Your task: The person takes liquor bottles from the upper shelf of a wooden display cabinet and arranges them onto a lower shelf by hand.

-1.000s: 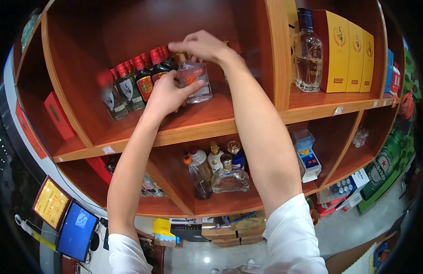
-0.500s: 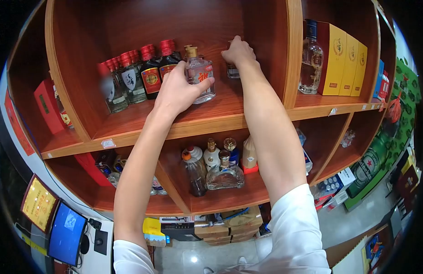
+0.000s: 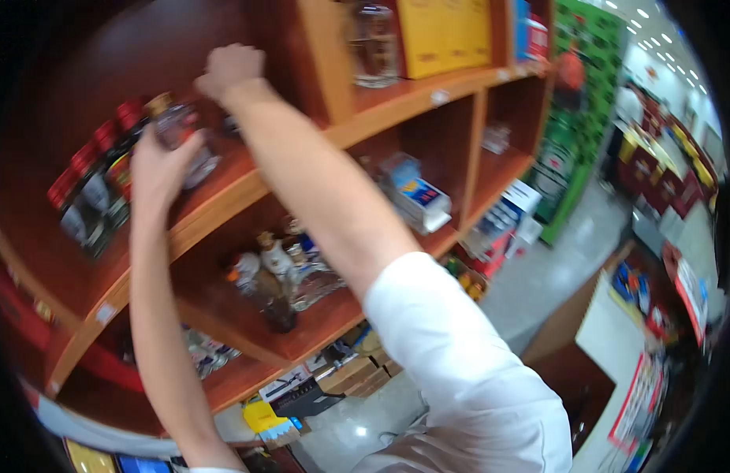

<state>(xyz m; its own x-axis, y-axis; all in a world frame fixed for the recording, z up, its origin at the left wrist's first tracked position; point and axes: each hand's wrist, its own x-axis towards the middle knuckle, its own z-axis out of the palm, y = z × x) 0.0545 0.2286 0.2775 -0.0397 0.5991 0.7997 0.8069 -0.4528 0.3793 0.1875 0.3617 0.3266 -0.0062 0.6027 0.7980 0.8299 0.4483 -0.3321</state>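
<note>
My left hand (image 3: 156, 167) is closed round a clear flat glass bottle (image 3: 180, 130) with a gold cap and red lettering, near the shelf's front edge. My right hand (image 3: 232, 72) reaches deeper into the same compartment, its fingers curled round a second glass bottle. Only a sliver of that bottle (image 3: 232, 124) shows below the wrist; the rest is hidden. Left of my left hand stand several red-capped bottles (image 3: 87, 167), blurred by motion.
The wooden shelf (image 3: 223, 206) has a raised front edge and upright dividers. Bottles (image 3: 278, 272) stand in the compartment below. Yellow boxes (image 3: 444, 39) and a clear bottle (image 3: 374, 47) are to the right. Cartons (image 3: 357, 370) sit underneath; a counter (image 3: 609, 355) is at right.
My view has swung to the right and tilted, so the shelf appears shifted left. Both hands stay in the same compartment, the left one still on its gold-capped bottle.
</note>
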